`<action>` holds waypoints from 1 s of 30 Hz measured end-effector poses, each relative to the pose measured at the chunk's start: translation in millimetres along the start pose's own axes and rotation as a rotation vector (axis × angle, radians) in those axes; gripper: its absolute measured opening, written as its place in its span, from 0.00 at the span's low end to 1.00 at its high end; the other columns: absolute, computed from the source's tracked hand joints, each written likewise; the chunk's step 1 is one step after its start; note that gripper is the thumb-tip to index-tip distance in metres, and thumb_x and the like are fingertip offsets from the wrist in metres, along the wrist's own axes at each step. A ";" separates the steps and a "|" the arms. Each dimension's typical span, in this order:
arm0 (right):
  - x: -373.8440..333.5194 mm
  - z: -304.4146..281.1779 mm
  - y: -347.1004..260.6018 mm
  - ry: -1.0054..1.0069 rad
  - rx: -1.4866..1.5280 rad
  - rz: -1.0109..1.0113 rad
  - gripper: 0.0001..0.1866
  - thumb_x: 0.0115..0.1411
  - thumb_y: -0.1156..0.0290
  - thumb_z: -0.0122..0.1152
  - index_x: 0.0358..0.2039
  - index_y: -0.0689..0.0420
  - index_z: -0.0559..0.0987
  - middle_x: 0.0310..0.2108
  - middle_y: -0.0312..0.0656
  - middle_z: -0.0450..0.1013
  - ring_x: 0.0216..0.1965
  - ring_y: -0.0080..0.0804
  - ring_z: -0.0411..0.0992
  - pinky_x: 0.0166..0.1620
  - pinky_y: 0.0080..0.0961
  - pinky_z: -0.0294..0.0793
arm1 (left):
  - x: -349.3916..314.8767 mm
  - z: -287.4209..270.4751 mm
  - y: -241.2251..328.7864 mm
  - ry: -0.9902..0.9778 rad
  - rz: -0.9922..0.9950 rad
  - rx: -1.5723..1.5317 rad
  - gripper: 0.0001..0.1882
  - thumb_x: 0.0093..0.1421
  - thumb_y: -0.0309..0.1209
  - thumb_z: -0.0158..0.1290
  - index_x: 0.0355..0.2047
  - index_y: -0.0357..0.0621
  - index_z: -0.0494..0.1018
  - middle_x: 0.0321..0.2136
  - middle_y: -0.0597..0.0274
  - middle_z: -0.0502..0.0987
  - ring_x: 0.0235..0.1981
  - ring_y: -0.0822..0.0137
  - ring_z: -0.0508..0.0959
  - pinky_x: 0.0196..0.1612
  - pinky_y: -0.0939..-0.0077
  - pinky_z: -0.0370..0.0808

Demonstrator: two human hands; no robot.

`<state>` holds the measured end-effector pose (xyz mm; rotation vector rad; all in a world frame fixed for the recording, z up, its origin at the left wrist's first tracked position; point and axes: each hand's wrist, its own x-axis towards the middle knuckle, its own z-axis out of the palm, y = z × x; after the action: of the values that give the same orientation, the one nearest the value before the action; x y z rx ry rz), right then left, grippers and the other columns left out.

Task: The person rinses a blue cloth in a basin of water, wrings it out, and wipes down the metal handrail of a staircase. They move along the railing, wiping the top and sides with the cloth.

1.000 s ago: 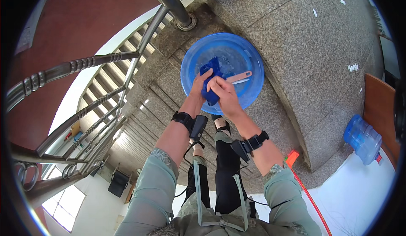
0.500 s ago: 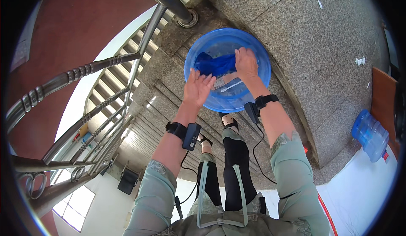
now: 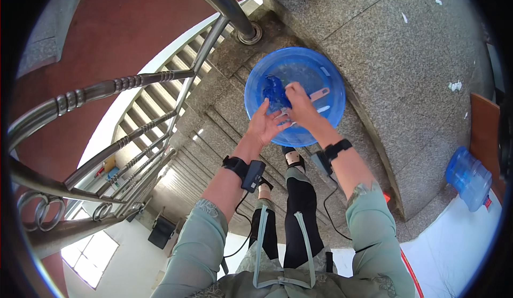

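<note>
A round blue plastic basin [image 3: 254, 124] stands on the stone step, with what looks like water in it. Inside it is a dark blue cloth [image 3: 274, 89], bunched and wet-looking. My right hand [image 3: 300, 104] is closed on the cloth's right side. Just below the cloth, my left hand [image 3: 264, 125] has its palm turned up and its fingers stretched apart, close to the right hand. Beyond the right hand lies a flat pink handle [image 3: 319, 94] with a hole in its end. A thin white strip [image 3: 323, 109] rests near it.
A metal stair railing [image 3: 195, 79] runs along the left, above descending steps [image 3: 141, 105]. Speckled stone [image 3: 385, 73] rises on the right. A clear blue water jug [image 3: 468, 177] lies at far right by a brown board [image 3: 485, 137]. Cables hang from both wrist bands.
The cloth, stretched sideways before, is now bunched at the basin's left. My right hand has moved left and down toward my left hand. The basin sits slightly lower and farther right in view.
</note>
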<state>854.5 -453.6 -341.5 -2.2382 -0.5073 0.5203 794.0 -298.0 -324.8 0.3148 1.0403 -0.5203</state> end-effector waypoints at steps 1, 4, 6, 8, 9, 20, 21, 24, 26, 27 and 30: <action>-6.6 -7.3 -13.2 0.041 0.168 -0.143 0.21 0.42 0.86 0.63 0.40 0.65 0.72 0.48 0.52 0.66 0.51 0.55 0.67 0.47 0.39 0.71 | 1.5 3.6 2.0 -0.033 0.006 0.019 0.34 0.66 0.52 0.49 0.63 0.47 0.54 0.63 0.42 0.55 0.63 0.43 0.61 0.59 0.41 0.67; -36.7 -30.8 -59.0 -0.001 0.299 -0.242 0.22 0.42 0.90 0.59 0.41 0.65 0.70 0.48 0.52 0.67 0.51 0.55 0.68 0.48 0.38 0.71 | 2.1 13.1 7.1 -0.142 0.043 0.035 0.27 0.67 0.53 0.46 0.54 0.46 0.66 0.53 0.44 0.69 0.54 0.48 0.72 0.54 0.48 0.73; -52.5 -48.0 -84.6 -0.046 0.300 -0.268 0.23 0.43 0.91 0.58 0.42 0.65 0.69 0.49 0.52 0.67 0.51 0.54 0.68 0.50 0.37 0.71 | -1.6 17.6 8.0 -0.199 0.035 0.068 0.29 0.67 0.54 0.46 0.49 0.38 0.71 0.40 0.49 0.79 0.39 0.55 0.81 0.46 0.56 0.80; -62.4 -61.2 -104.6 0.008 0.333 -0.251 0.22 0.45 0.87 0.61 0.43 0.63 0.69 0.48 0.50 0.69 0.51 0.48 0.70 0.51 0.34 0.71 | -8.4 20.2 6.4 -0.189 0.024 0.089 0.29 0.67 0.54 0.46 0.49 0.37 0.71 0.40 0.49 0.79 0.39 0.55 0.81 0.45 0.57 0.81; -64.6 -67.6 -110.6 -0.003 0.333 -0.272 0.22 0.45 0.87 0.61 0.43 0.63 0.69 0.48 0.50 0.69 0.51 0.48 0.70 0.51 0.34 0.71 | -12.4 21.2 4.9 -0.289 -0.054 0.082 0.29 0.67 0.53 0.47 0.49 0.36 0.70 0.40 0.49 0.79 0.38 0.54 0.82 0.43 0.58 0.82; -35.2 -53.3 -82.9 0.228 0.477 0.150 0.16 0.63 0.60 0.61 0.36 0.61 0.73 0.34 0.51 0.74 0.35 0.45 0.74 0.41 0.34 0.72 | -53.7 38.2 -4.3 -0.238 -0.037 0.171 0.35 0.59 0.59 0.55 0.55 0.46 0.68 0.48 0.58 0.76 0.47 0.63 0.79 0.47 0.60 0.79; -32.1 -47.8 -75.4 0.286 0.383 0.215 0.16 0.63 0.59 0.60 0.34 0.61 0.73 0.33 0.52 0.74 0.33 0.48 0.73 0.39 0.36 0.72 | -56.5 39.9 -4.1 -0.350 -0.084 0.135 0.37 0.57 0.62 0.55 0.56 0.48 0.67 0.50 0.60 0.75 0.49 0.64 0.78 0.48 0.61 0.78; -23.4 -37.7 -52.2 0.259 0.256 0.196 0.18 0.64 0.56 0.59 0.33 0.60 0.74 0.37 0.53 0.75 0.38 0.48 0.73 0.41 0.36 0.70 | -62.7 42.2 -3.3 -0.283 -0.048 0.343 0.36 0.55 0.55 0.62 0.57 0.51 0.67 0.50 0.63 0.75 0.48 0.66 0.77 0.50 0.61 0.76; -23.1 -36.4 -42.2 0.265 0.141 0.159 0.18 0.65 0.54 0.59 0.33 0.59 0.74 0.38 0.51 0.75 0.40 0.45 0.74 0.43 0.34 0.70 | -64.8 42.7 -3.7 -0.298 -0.026 0.460 0.34 0.55 0.49 0.65 0.57 0.50 0.67 0.49 0.63 0.75 0.47 0.66 0.77 0.50 0.61 0.75; -25.0 -37.3 -39.7 0.170 0.543 0.343 0.18 0.65 0.52 0.58 0.36 0.57 0.75 0.40 0.48 0.75 0.43 0.40 0.74 0.46 0.33 0.70 | -65.4 42.9 -4.6 -0.262 -0.012 0.449 0.32 0.55 0.43 0.66 0.57 0.51 0.67 0.49 0.62 0.75 0.47 0.66 0.77 0.50 0.61 0.75; -37.0 -44.9 -42.3 0.090 1.231 0.614 0.21 0.65 0.49 0.58 0.44 0.55 0.76 0.44 0.43 0.75 0.47 0.34 0.73 0.50 0.32 0.71 | -65.3 46.2 -4.9 -0.256 -0.016 0.408 0.30 0.54 0.33 0.67 0.56 0.50 0.68 0.49 0.62 0.75 0.47 0.66 0.77 0.50 0.59 0.75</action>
<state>838.3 -472.5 -274.0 -1.1477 0.4966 0.7506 799.1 -307.6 -245.4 0.5842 0.6844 -0.7669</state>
